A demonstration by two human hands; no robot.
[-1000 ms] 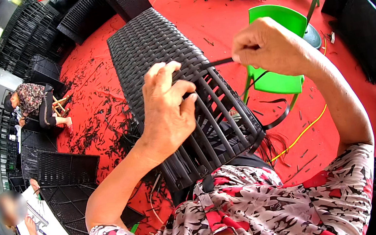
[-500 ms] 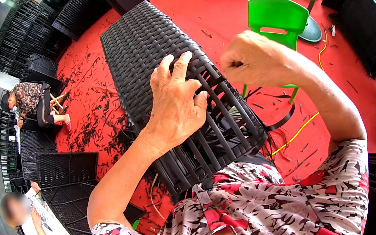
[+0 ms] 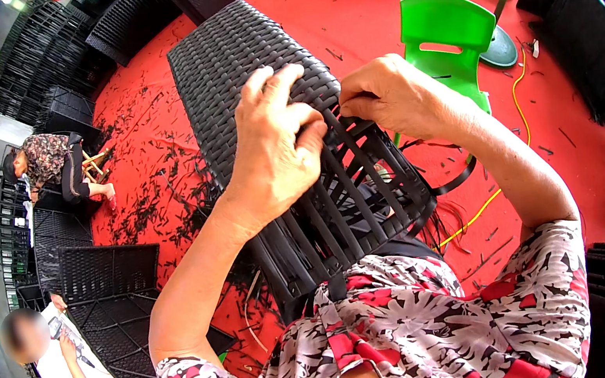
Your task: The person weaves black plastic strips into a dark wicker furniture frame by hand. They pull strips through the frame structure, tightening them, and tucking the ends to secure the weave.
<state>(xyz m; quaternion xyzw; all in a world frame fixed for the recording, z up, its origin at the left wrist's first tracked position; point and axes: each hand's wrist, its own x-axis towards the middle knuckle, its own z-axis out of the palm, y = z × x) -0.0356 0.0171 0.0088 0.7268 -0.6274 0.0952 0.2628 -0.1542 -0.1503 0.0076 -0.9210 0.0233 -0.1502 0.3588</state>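
Lengthwise, woven panel (image 3: pixel 235 65) away from both hands (image 3: pixel 276 149).

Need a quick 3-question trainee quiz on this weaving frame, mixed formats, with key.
1. True or false: the left hand lies flat on the black woven panel.
2. What does the right hand pinch? A) yellow cord B) black strip C) scissors
3. Fill in: the plastic chair beyond the panel is ____.

Key: 1 true; 2 B, at the edge of the finished weave, above the open vertical strips; 3 green.
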